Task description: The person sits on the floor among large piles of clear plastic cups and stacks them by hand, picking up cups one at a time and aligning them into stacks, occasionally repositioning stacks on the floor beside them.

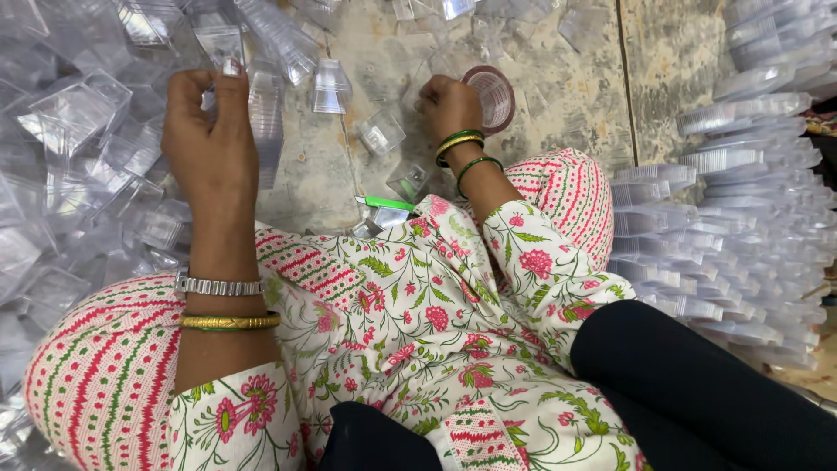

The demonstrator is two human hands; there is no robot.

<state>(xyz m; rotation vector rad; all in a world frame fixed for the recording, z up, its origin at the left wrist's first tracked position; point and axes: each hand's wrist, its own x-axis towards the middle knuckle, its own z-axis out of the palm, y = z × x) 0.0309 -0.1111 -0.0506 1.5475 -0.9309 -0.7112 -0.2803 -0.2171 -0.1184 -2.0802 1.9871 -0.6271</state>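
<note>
Clear plastic is everywhere in this picture. A small clear plastic cup (222, 44) is pinched in the left hand (209, 139), with the thumb and fingers pressed on it from both sides. The cup is held up just above the floor (558, 96), right beside a tall stack of clear cups (266, 122), which seems to be touched by the same hand.

To the right of that stack, the right hand (449, 105) is curled around a roll of clear tape (491, 98), and the roll is gripped at its rim. Between the stack and the tape roll, a few loose cups (382, 133) are lying on the floor. Below the stack, near the lap, a small green tool (385, 203) can be seen. To the left of the stack, a big pile of loose clear cups (78, 157) is spread out. Far to the right of the stack, rows of stacked clear lids (724, 227) are laid out.

The thin cup could be cracked or bent if it is squeezed too hard. The tall stack could be knocked over if it is bumped by the wrist. The tape roll could be dropped and could roll away, because it is held only at one edge. Loose cups could be crushed if a knee is moved over them.
</note>
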